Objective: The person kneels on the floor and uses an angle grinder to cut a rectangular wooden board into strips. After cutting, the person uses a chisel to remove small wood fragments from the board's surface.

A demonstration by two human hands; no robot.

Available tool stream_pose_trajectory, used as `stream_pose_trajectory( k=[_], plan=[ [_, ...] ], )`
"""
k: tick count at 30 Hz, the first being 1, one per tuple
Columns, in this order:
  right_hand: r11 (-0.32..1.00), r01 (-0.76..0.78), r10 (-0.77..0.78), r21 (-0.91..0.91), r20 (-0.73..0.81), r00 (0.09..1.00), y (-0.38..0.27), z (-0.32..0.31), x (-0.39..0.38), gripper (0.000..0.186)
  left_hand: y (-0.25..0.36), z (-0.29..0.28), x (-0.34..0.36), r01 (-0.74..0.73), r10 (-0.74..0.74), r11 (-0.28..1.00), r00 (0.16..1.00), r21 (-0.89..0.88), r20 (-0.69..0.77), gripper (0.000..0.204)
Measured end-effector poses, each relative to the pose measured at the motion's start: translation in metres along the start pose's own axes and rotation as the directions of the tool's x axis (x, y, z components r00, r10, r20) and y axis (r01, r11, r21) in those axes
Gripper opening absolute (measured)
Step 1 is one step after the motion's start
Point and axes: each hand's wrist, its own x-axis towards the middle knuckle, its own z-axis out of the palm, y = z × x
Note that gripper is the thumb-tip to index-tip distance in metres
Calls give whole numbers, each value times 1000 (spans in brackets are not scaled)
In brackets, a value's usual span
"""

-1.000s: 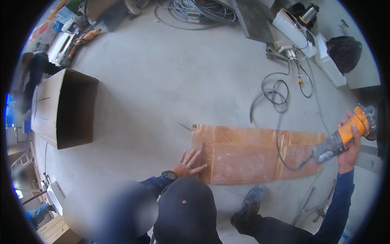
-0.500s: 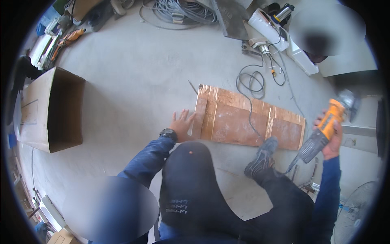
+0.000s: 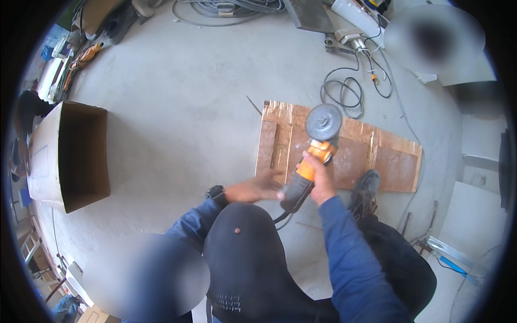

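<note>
My right hand [image 3: 321, 182] grips an orange and black angle grinder [image 3: 299, 187] around its body. The grinder's round grey guard and disc [image 3: 324, 121] point away from me, over the wooden board. My left hand [image 3: 252, 189], slightly blurred, has its fingers stretched out beside the grinder's rear end; whether they touch it I cannot tell. A wristwatch sits on that wrist. Beneath the grinder lies the wooden board [image 3: 396, 168], with raw lighter strips and a reddish-brown, dusty face. My right shoe [image 3: 366, 189] rests against or on its near edge.
An open cardboard box [image 3: 46, 156] stands at the left. A looped dark cable [image 3: 344, 92] lies behind the board, and coiled grey cable [image 3: 231, 6] lies at the far edge. A flat dark panel [image 3: 311, 16] is beside that coil. A thin rod [image 3: 254, 105] lies near the board's left corner.
My right hand has brought the grinder leftward from the far right to over the board. The left hand has left the board's left edge and moved right, toward the grinder's rear.
</note>
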Motion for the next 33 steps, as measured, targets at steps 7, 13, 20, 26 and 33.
stream_pose_trajectory(
  k=[7,13,20,26,33],
  plan=[
    [935,69,-3,347,-188,982,34,25,27,56,10,23,48,-16,34,987,993,160,-111,109],
    [924,-40,-2,380,110,994,10,6,28,61,22,33,55,-14,4,998,989,-66,-148,109],
    [973,-45,48,225,-7,999,14,0,33,58,16,47,62,-8,-12,981,995,-194,-103,109],
    [996,10,-9,84,-12,1000,16,6,42,55,15,48,63,-96,78,985,989,-144,-128,113],
    [975,49,-34,-218,71,997,17,7,25,51,-3,31,47,25,-27,999,999,47,25,117]
  ],
)
